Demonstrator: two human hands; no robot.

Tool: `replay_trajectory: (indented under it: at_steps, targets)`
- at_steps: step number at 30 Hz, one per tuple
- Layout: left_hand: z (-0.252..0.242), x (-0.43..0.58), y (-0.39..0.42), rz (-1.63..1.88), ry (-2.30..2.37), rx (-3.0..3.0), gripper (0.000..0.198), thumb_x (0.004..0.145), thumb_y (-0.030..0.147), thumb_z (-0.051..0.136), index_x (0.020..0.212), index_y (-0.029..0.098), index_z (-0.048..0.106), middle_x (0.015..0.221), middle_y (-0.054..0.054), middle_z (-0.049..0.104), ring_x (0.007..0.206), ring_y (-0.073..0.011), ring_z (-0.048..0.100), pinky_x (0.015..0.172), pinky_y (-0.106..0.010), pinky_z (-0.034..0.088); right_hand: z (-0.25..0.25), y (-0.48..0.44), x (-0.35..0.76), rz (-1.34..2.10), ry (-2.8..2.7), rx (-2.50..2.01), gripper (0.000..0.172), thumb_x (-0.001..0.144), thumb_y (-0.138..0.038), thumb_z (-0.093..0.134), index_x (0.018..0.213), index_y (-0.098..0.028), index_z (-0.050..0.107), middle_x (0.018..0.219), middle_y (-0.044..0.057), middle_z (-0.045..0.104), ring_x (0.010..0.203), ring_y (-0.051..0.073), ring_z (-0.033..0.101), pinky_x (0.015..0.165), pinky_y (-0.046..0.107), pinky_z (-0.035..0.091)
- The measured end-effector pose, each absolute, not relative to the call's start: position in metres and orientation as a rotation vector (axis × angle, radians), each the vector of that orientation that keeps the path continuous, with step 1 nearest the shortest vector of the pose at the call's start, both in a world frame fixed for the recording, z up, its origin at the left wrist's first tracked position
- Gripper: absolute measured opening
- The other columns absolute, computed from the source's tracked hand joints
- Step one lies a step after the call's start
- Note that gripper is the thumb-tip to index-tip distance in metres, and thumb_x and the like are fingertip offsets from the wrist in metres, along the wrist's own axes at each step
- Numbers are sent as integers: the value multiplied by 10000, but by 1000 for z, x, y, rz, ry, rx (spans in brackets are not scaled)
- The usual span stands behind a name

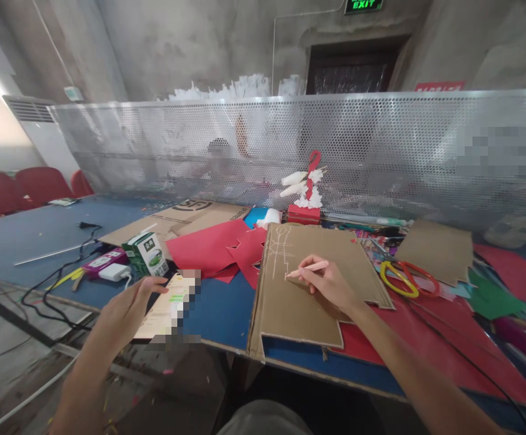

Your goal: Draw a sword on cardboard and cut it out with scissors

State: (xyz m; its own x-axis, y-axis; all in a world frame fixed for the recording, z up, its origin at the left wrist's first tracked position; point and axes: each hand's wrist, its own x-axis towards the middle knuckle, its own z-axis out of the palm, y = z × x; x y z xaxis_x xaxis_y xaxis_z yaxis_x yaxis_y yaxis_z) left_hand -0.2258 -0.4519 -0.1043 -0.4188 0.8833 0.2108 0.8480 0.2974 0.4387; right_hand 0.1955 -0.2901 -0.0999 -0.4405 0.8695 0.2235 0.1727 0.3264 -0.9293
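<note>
My right hand pinches a pale pink marker with its tip on a brown cardboard sheet that lies on the blue table. A white line drawing runs down the upper left of the cardboard. My left hand is wrapped round a phone with a lit screen, held at the table's near edge, thumb over the top of the screen.
Red paper sheets, a green-and-white carton, a charger with cables, yellow and red scissors, more cardboard and coloured scraps cover the table. A red-and-white paper model stands before a perforated metal screen. Red chairs sit far left.
</note>
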Motion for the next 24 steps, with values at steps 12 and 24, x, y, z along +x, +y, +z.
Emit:
replay_trajectory:
  at_steps: [12, 24]
  targets:
    - [-102, -219, -452, 880, 2443, 1621, 615, 1006, 576, 181, 1202, 268, 676, 1348, -44, 703, 1273, -274, 617, 1115, -422, 424, -103, -288, 196, 1155, -1826, -884, 211, 948, -401, 615, 877, -203, 639, 711, -18, 629, 544, 115, 534, 555, 264, 381]
    - [-103, -218, -449, 1074, 2346, 1602, 593, 1003, 592, 217, 1132, 220, 660, 1083, -49, 772, 1002, -227, 702, 972, -339, 492, -105, -287, 197, 1148, -1855, -898, 178, 940, -373, 612, 886, -205, 641, 702, -18, 620, 544, 117, 540, 563, 271, 397]
